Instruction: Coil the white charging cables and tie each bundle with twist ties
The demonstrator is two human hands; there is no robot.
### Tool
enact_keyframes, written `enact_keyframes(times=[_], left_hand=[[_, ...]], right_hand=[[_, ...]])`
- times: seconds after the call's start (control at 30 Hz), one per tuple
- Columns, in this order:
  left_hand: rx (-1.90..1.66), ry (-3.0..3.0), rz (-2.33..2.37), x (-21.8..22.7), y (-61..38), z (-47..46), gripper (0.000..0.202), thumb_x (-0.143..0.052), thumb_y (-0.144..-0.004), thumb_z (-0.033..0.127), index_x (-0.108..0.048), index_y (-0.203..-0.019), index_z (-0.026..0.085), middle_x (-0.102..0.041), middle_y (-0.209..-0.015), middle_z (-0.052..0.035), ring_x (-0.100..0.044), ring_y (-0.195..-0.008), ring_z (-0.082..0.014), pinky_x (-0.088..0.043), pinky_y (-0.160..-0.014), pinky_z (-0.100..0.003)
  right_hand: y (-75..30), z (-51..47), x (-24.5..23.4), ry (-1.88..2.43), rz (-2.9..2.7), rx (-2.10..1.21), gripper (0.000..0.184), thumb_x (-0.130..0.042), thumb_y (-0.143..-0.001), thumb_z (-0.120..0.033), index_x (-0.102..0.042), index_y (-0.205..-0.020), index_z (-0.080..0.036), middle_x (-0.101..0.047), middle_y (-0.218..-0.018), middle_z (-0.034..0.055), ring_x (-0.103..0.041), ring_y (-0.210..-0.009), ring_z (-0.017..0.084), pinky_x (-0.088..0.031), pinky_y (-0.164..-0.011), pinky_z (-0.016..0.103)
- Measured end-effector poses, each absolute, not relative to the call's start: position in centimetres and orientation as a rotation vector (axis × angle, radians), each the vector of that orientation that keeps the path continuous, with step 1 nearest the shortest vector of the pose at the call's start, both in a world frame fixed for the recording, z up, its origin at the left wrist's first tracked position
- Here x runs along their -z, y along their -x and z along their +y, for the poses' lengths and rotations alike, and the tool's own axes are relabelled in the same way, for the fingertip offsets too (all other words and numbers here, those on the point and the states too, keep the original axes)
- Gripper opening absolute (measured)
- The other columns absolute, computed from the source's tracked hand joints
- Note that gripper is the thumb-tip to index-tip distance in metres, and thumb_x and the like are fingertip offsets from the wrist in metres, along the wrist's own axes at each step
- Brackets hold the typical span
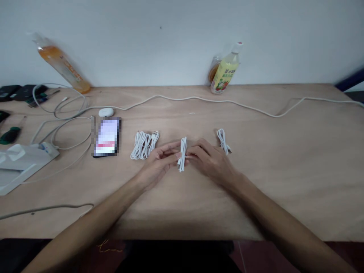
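A coiled white USB cable (182, 153) stands upright between my hands, just above the table. My left hand (159, 162) grips it from the left, thumb in front and fingers behind. From the right, my right hand (209, 159) has its fingertips pinched together at the middle of the coil; whatever small thing they pinch is too small to make out. Several more coiled white cables (142, 145) lie side by side to the left of my left hand. Another coiled white cable (223, 140) lies beyond my right hand, its plug pointing toward me.
A phone (107, 136) and a white earbud case (106, 112) lie at left, near loose cords and a white power strip (25, 163). An orange drink bottle (64, 68) and a yellow drink bottle (225, 72) lean by the wall. A long white cord (193, 98) crosses the back.
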State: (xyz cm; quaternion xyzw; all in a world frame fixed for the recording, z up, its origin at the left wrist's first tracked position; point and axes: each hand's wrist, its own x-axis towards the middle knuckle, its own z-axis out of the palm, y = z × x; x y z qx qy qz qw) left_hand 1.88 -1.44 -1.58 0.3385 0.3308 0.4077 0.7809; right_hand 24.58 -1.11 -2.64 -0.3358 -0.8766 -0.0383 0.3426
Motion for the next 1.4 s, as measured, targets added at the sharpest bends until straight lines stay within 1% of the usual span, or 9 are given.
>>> enact_keyframes(times=[0.13, 0.2, 0.37, 0.5, 0.73, 0.83, 0.97, 1.17, 1.4], left_hand=[[-0.917, -0.766, 0.726, 1.4, -2.1, -1.5, 0.045, -0.094, -0.088, 0.026, -0.082, -0.130, 0.017, -0.086, -0.099, -0.0078, -0.083, -0.089, -0.0225, -0.064, -0.094, -0.040], [-0.945, -0.797, 0.739, 1.5, -2.1, -1.6, 0.045, -0.095, -0.087, 0.027, -0.082, -0.129, 0.018, -0.085, -0.096, -0.0056, -0.083, -0.088, -0.0217, -0.064, -0.093, -0.039], [-0.988, -0.982, 0.818, 1.9, -1.9, -1.3, 0.051, -0.094, -0.087, 0.031, -0.079, -0.134, 0.019, -0.086, -0.099, -0.0059, -0.081, -0.088, -0.0201, -0.062, -0.091, -0.035], [-1.000, -1.122, 0.843, 1.8, -1.7, -1.2, 0.047, -0.090, -0.090, 0.030, -0.077, -0.135, 0.019, -0.085, -0.101, -0.0059, -0.080, -0.092, -0.0200, -0.064, -0.087, -0.032], [-1.061, -1.240, 0.852, 1.0, -1.8, -1.6, 0.040, -0.086, -0.095, 0.026, -0.077, -0.133, 0.018, -0.084, -0.105, -0.0064, -0.079, -0.095, -0.0180, -0.065, -0.089, -0.031], [-1.065, -1.220, 0.868, 1.0, -1.9, -1.6, 0.041, -0.088, -0.093, 0.027, -0.077, -0.131, 0.018, -0.085, -0.108, -0.0075, -0.080, -0.095, -0.0189, -0.066, -0.089, -0.032], [-1.050, -1.144, 0.894, 1.0, -2.0, -1.4, 0.047, -0.095, -0.085, 0.032, -0.079, -0.126, 0.018, -0.087, -0.105, -0.0073, -0.081, -0.090, -0.0200, -0.066, -0.085, -0.033], [-1.028, -0.988, 0.938, 0.9, -2.0, -1.3, 0.053, -0.097, -0.081, 0.037, -0.080, -0.127, 0.018, -0.088, -0.102, -0.0071, -0.084, -0.094, -0.0248, -0.066, -0.093, -0.038], [-1.003, -0.936, 0.922, 0.8, -1.9, -1.3, 0.054, -0.098, -0.080, 0.034, -0.081, -0.128, 0.018, -0.089, -0.097, -0.0063, -0.084, -0.091, -0.0235, -0.064, -0.089, -0.035]], right_hand=[[-24.6, -1.3, 2.4, 0.974, -2.267, -0.149, 0.034, -0.045, -0.120, -0.039, -0.070, -0.105, -0.023, -0.071, -0.097, 0.0052, -0.067, -0.083, 0.018, -0.054, -0.077, 0.032], [-24.5, -1.4, 2.2, 0.989, -2.235, -0.299, 0.035, -0.045, -0.120, -0.043, -0.069, -0.104, -0.023, -0.069, -0.097, 0.0054, -0.066, -0.082, 0.019, -0.054, -0.076, 0.032], [-24.1, -1.5, 1.3, 0.988, -2.110, -0.620, 0.024, -0.056, -0.117, -0.037, -0.066, -0.100, -0.023, -0.068, -0.096, 0.0034, -0.058, -0.075, 0.018, -0.051, -0.072, 0.032], [-23.9, -1.6, 0.8, 1.041, -2.015, -0.822, 0.020, -0.063, -0.113, -0.034, -0.066, -0.097, -0.023, -0.066, -0.093, 0.0017, -0.055, -0.075, 0.017, -0.048, -0.072, 0.031], [-23.7, -1.9, 0.6, 1.045, -1.899, -1.028, 0.016, -0.061, -0.111, -0.031, -0.064, -0.097, -0.024, -0.064, -0.092, -0.0001, -0.054, -0.076, 0.017, -0.045, -0.072, 0.031], [-23.5, -1.9, 0.8, 1.055, -1.908, -0.999, 0.016, -0.060, -0.111, -0.032, -0.063, -0.097, -0.024, -0.064, -0.091, 0.0003, -0.056, -0.077, 0.017, -0.046, -0.071, 0.032], [-23.5, -1.9, 1.1, 1.056, -1.992, -0.796, 0.012, -0.063, -0.109, -0.027, -0.062, -0.097, -0.024, -0.065, -0.093, 0.0016, -0.056, -0.074, 0.017, -0.048, -0.071, 0.032], [-23.6, -2.0, 1.4, 1.046, -2.071, -0.548, 0.005, -0.064, -0.106, -0.020, -0.063, -0.105, -0.025, -0.068, -0.097, 0.0035, -0.060, -0.075, 0.018, -0.052, -0.071, 0.032], [-23.6, -2.2, 1.8, 1.003, -2.094, -0.330, 0.010, -0.061, -0.109, -0.019, -0.068, -0.104, -0.025, -0.069, -0.096, 0.0050, -0.066, -0.082, 0.021, -0.058, -0.076, 0.035]])
